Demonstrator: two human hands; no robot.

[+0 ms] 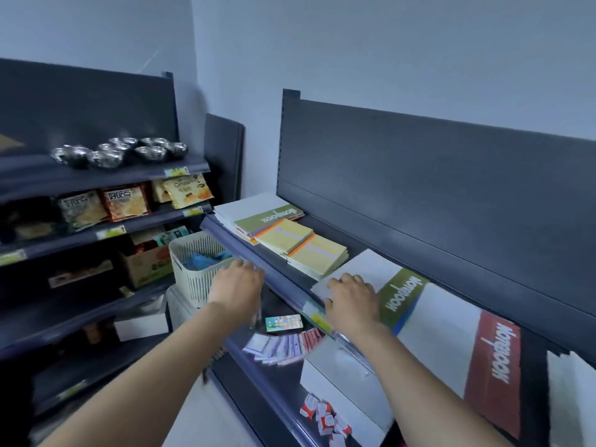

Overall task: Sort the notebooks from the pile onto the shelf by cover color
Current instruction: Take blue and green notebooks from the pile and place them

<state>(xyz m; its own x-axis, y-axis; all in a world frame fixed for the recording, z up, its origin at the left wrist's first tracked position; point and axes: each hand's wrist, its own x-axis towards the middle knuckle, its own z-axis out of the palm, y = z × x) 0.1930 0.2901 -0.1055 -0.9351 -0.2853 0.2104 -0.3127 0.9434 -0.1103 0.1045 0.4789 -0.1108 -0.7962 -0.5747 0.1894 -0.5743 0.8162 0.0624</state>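
On the dark shelf (322, 227) lies a pile topped by a green-banded notebook (271, 217) at the far left. Two yellow notebooks with orange spines (317, 253) lie beside it. Nearer me lies a white notebook with a green band (400, 295), then one with a red band (490, 366). My right hand (351, 304) rests palm down on the near left corner of the green-banded notebook, fingers spread, at the shelf's front edge. My left hand (237, 285) hovers with loose fingers just left of the shelf's front rail, holding nothing.
A cream slotted basket (193, 275) stands under my left hand. On the lower shelf lie a phone (283, 322), fanned sachets (280, 345) and small red-white packets (325, 417). The left rack holds steel bowls (119, 151) and snack bags (125, 201). More white paper (571, 398) sits far right.
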